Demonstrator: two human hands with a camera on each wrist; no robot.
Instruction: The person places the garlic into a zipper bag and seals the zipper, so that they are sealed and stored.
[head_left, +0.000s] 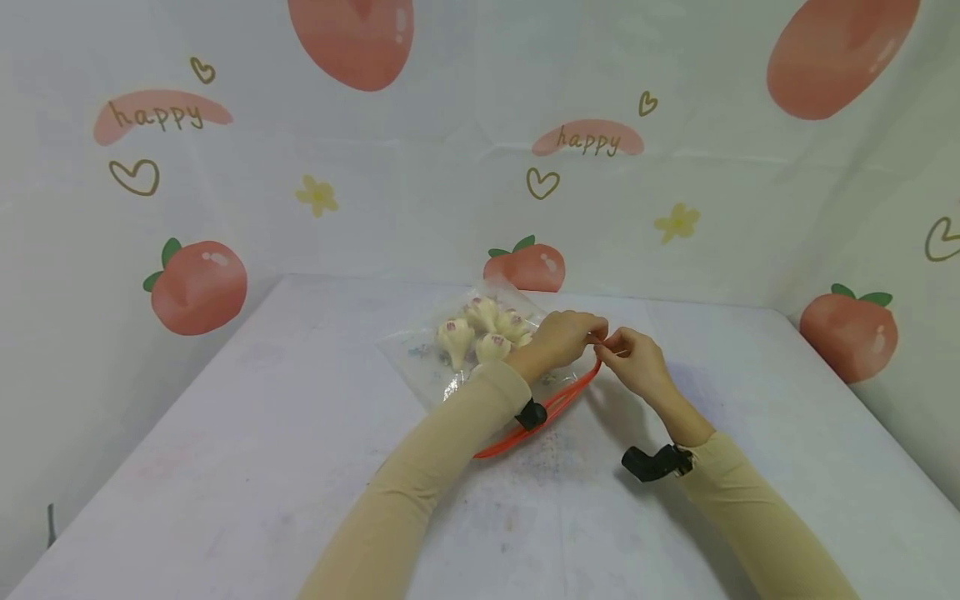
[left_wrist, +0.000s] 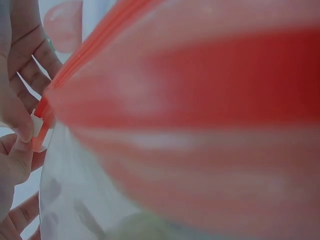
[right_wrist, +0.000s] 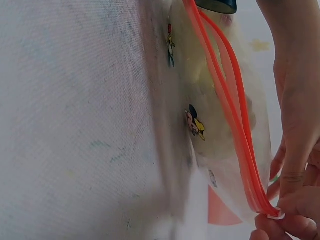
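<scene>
A clear zip bag [head_left: 420, 367] printed with small cartoon figures lies on the table, its red zip band [head_left: 562, 400] along the near side. Several whitish garlic bulbs [head_left: 455, 337] with purplish tips are inside. At the band's right end, my left hand [head_left: 562, 337] pinches the bag's corner. My right hand [head_left: 637, 362] meets it there, thumb and fingers pinching the same end. Between the fingertips a small white slider [left_wrist: 37, 124] shows in the left wrist view. The band's two edges stand apart in the middle, as the right wrist view shows. My left forearm hides part of the bag.
The white table [head_left: 225, 467] has faint coloured stains. Behind it hangs a white backdrop [head_left: 435, 208] with peach, heart and flower prints. A black wrist camera mount [head_left: 656, 462] sits on the right sleeve, another black mount [head_left: 532, 414] on the left one.
</scene>
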